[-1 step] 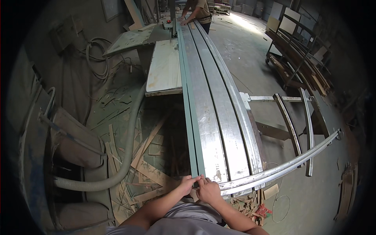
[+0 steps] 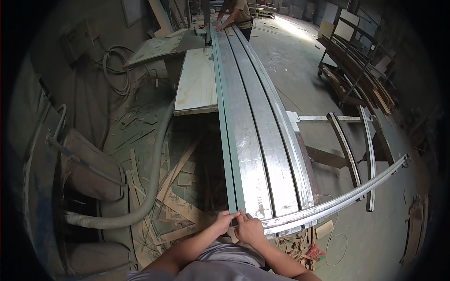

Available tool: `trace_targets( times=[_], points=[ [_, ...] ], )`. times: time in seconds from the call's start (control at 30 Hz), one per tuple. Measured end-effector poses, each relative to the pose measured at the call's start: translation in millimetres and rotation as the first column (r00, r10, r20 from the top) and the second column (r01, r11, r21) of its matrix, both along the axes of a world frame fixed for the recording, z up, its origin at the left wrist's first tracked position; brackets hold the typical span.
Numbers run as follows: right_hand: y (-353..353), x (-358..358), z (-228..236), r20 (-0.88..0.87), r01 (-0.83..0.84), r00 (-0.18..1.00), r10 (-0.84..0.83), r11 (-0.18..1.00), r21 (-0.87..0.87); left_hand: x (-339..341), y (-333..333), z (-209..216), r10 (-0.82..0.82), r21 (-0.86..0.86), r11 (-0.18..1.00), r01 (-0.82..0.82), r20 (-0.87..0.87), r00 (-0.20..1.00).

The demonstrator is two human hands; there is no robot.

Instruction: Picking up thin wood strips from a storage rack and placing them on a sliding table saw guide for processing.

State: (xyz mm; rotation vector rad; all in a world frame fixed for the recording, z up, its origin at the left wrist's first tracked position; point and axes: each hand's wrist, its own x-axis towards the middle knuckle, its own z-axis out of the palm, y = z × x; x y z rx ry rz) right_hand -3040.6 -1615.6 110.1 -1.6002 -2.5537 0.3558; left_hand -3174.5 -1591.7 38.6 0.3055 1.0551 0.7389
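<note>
Two long, narrow green strips lie side by side along the left edge of a silver sliding saw table (image 2: 248, 164). A thin dark gap runs between the left strip (image 2: 229, 187) and the right strip (image 2: 238, 187). My left hand (image 2: 223, 223) is closed at the near end of the strips, its thumb and fingers pinching there. Close beside it, nearly touching, my right hand (image 2: 250, 230) is closed on the same end with curled fingers. My hands hide the strips' very tips. Far off, the strips reach another person's hands (image 2: 219, 27).
A curved silver fence (image 2: 337, 198) crosses the near right. Left stand a pale side table (image 2: 197, 79) and a thick grey hose (image 2: 159, 159), with wood offcuts (image 2: 183, 206) on the floor. A co-worker (image 2: 241, 14) stands at the far end. A loaded rack (image 2: 351, 65) is far right.
</note>
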Motion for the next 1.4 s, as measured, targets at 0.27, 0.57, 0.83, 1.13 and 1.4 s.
trace_targets(
  times=[0.27, 0.57, 0.83, 1.13, 1.4],
  points=[
    [-55.6, 14.1, -0.2, -0.037, -0.003, 0.999, 0.003, 1.0, 0.006, 11.8, -58.7, -9.0, 0.006, -0.032, 0.999, -0.006, 0.012, 1.0],
    [-122.3, 32.9, -8.5, -0.092, -0.006, 0.996, 0.01, 0.999, 0.042, 28.5, -125.4, -20.9, 0.016, -0.008, 1.0, -0.016, -0.038, 0.999],
    [-191.9, 45.1, -4.8, -0.058, -0.013, 0.998, 0.015, 0.999, 0.037, 42.2, -195.5, -11.4, 0.042, -0.009, 0.999, -0.042, 0.002, 0.999],
    [-249.1, 59.8, -8.0, -0.029, -0.012, 0.999, 0.014, 0.999, 0.048, 56.8, -250.7, -10.5, 0.053, 0.028, 0.998, -0.054, 0.016, 0.998],
    [-300.5, 66.9, -3.6, -0.049, -0.008, 0.999, 0.01, 0.999, 0.041, 63.8, -302.7, -9.8, 0.056, 0.017, 0.998, -0.057, 0.034, 0.998]
  ],
)
